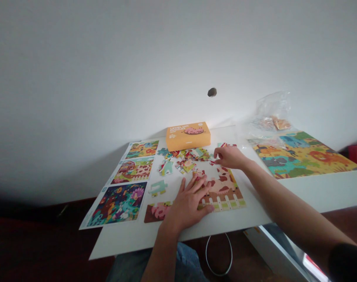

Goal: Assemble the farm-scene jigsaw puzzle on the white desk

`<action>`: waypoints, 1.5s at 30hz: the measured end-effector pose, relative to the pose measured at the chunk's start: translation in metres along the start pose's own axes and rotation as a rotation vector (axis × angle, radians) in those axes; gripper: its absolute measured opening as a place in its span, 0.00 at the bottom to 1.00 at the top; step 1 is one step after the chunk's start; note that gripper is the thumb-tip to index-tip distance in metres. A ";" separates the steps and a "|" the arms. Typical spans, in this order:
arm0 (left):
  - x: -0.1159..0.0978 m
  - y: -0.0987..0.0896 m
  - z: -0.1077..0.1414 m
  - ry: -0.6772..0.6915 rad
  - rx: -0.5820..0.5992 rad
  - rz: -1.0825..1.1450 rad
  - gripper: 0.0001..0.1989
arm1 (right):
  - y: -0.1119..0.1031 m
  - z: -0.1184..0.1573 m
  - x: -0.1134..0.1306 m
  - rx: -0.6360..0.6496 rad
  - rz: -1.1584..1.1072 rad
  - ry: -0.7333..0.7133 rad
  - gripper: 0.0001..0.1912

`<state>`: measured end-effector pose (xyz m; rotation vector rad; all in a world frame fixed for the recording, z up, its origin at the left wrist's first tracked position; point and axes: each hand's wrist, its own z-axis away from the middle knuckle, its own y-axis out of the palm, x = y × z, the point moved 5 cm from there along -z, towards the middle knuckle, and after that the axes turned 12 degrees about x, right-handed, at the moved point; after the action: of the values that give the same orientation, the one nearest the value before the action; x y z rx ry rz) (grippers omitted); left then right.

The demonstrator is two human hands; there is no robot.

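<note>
The partly joined cow-and-pig puzzle (225,188) lies along the near edge of the white table (131,238), directly under the left hand (189,201), which rests palm down with its fingers spread, grasping nothing; its wrist and palm cover the puzzle's middle. The right hand (229,156) reaches past the puzzle's far side, fingers curled downward beside the loose pieces (186,164); whether they pinch one, I cannot tell. Those pieces lie heaped between the puzzle and the orange box (188,138) at the table's far edge. One pale green piece (158,188) sits apart, left of the left hand. The picture sheet (115,184) runs along the table's left edge, its near corner overhanging.
</note>
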<state>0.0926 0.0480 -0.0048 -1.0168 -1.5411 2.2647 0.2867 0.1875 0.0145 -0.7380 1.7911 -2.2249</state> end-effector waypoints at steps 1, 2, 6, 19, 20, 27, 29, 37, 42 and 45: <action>0.000 0.000 0.000 -0.003 -0.006 0.005 0.33 | 0.001 0.000 0.013 -0.041 -0.013 -0.092 0.16; 0.000 0.000 0.000 -0.005 -0.016 0.010 0.32 | 0.004 0.001 0.027 -0.069 -0.023 -0.209 0.21; 0.000 -0.003 -0.001 0.008 -0.113 0.054 0.22 | 0.022 0.001 0.067 0.001 0.000 -0.525 0.29; 0.093 -0.041 0.074 -0.939 -0.616 -0.086 0.26 | 0.024 -0.009 0.050 -0.010 -0.019 -0.296 0.16; 0.096 -0.040 0.073 -0.930 -0.586 -0.063 0.27 | 0.023 -0.009 0.050 -0.023 -0.015 -0.266 0.15; 0.099 -0.032 0.051 -0.774 -0.618 0.038 0.13 | 0.019 -0.008 0.043 -0.162 0.005 -0.120 0.12; 0.100 -0.034 0.045 -0.720 -0.606 0.026 0.12 | 0.019 -0.009 0.042 -0.177 0.006 -0.123 0.12; 0.115 -0.089 -0.002 -0.638 -0.473 -0.235 0.18 | 0.020 -0.020 0.037 -0.284 -0.050 -0.118 0.11; 0.138 -0.089 -0.028 -0.460 -0.415 -0.228 0.22 | 0.020 -0.018 0.050 -0.238 -0.021 -0.335 0.15; 0.156 -0.076 -0.026 -0.348 -0.379 -0.152 0.19 | 0.023 -0.015 0.060 -0.152 0.002 -0.434 0.17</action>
<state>-0.0202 0.1823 -0.0081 -0.5689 -2.1703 2.1740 0.2241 0.1674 0.0056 -1.1446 1.7417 -1.7610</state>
